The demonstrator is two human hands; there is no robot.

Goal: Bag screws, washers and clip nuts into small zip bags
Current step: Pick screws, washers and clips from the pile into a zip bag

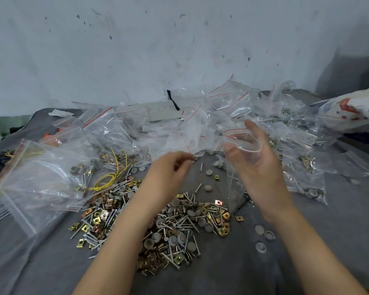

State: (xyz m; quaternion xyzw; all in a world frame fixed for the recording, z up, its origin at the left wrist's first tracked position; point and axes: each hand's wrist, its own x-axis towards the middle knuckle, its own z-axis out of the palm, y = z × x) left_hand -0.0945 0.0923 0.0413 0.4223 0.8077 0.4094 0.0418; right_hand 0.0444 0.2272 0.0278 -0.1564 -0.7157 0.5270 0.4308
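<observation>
A loose heap of screws, grey washers and brass clip nuts (pixel 179 222) lies on the grey cloth in front of me. My right hand (pixel 256 158) holds a small clear zip bag (pixel 241 143) with its mouth spread open between thumb and fingers, above the heap's far right edge. My left hand (pixel 170 169) hovers over the far edge of the heap with its fingers curled together; whether it pinches a part is hidden. A second heap of the same parts (pixel 102 209) lies left of my left forearm.
Empty and filled zip bags with red seal strips (pixel 179 124) pile up along the wall. A large clear bag (pixel 36 179) lies at left, beside yellow wire ties (pixel 109 177). Stray grey washers (pixel 262 237) dot the cloth at right. A printed sack (pixel 349 111) rests far right.
</observation>
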